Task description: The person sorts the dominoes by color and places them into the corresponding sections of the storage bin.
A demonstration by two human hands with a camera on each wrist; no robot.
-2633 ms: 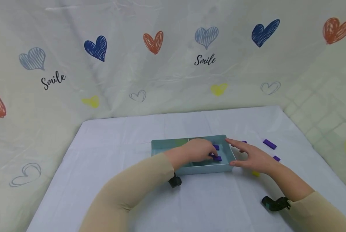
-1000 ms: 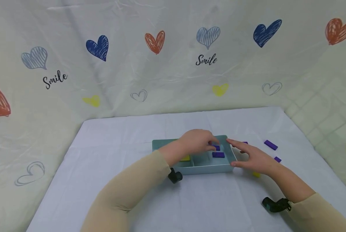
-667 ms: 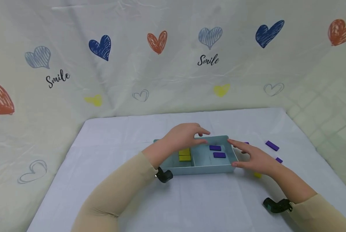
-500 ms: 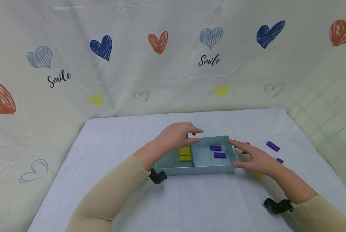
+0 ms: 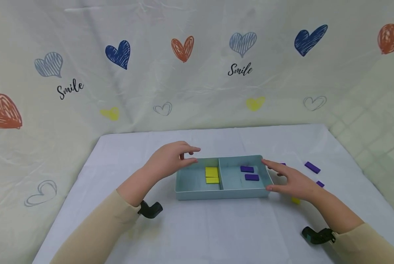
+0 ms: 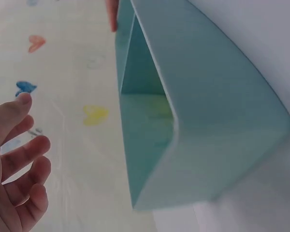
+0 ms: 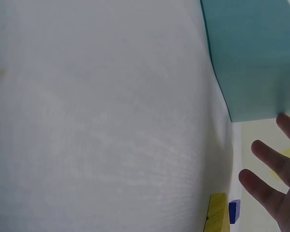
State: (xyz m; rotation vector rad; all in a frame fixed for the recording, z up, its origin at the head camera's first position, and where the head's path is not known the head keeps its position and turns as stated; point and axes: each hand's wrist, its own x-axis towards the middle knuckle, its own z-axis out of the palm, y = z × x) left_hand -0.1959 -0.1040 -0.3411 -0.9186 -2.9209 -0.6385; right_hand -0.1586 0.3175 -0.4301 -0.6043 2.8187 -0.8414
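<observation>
A blue-green tray [image 5: 197, 196] with one divider stands mid-table. Its left compartment holds two yellow blocks [image 5: 212, 172] lying side by side; two purple blocks [image 5: 251, 177] lie apart in the right compartment. My left hand [image 5: 167, 159] is raised at the tray's far left corner, fingers relaxed and holding nothing. In the left wrist view, that hand [image 6: 19, 169] hangs beside the tray with loosely bent fingers. My right hand [image 5: 290, 181] rests fingertips against the tray's right end, fingers spread. The right wrist view shows its fingertips [image 7: 285, 123] at the tray's wall.
Right of the tray, loose purple blocks [image 5: 312, 167] lie on the white cloth [image 5: 216, 231], one partly behind my right hand. A yellow block [image 5: 295, 200] sits under the right wrist. A curtain with printed hearts [image 5: 183, 91] hangs behind the table.
My left hand let go of a purple block in the right compartment, rose and moved left past the yellow blocks to the tray's left end. My right hand stayed at the tray's right end.
</observation>
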